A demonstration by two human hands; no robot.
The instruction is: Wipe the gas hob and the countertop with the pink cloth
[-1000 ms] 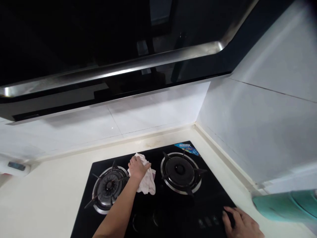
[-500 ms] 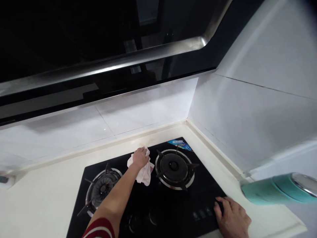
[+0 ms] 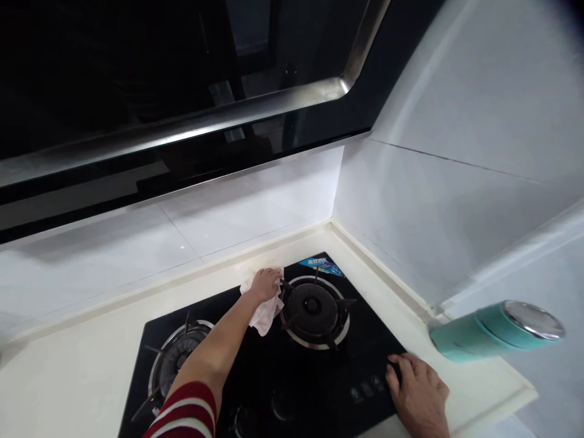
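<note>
Near the back edge of the black glass gas cooktop (image 3: 292,340), my left hand (image 3: 266,285) is closed over a pale pink cloth (image 3: 261,317). The cloth is bunched under the palm, spreads onto the rear counter, and lies beside the right burner (image 3: 312,307). My left forearm crosses the cooktop and hides part of the left burner (image 3: 176,359). On the cooktop's right edge rests my right hand (image 3: 418,389), fingers slightly bent, thumb apart, holding nothing that shows.
A teal bottle (image 3: 483,333) with a silver lid stands on the cream counter (image 3: 68,365) at the right, by the tiled wall (image 3: 479,213). A black range hood (image 3: 182,134) hangs low above the cooktop. A blue sticker (image 3: 322,265) marks the back right corner.
My left hand has shifted with the cloth slightly right, toward the right burner. My right hand stays at the cooktop's edge. The whole view has turned a little to the right.
</note>
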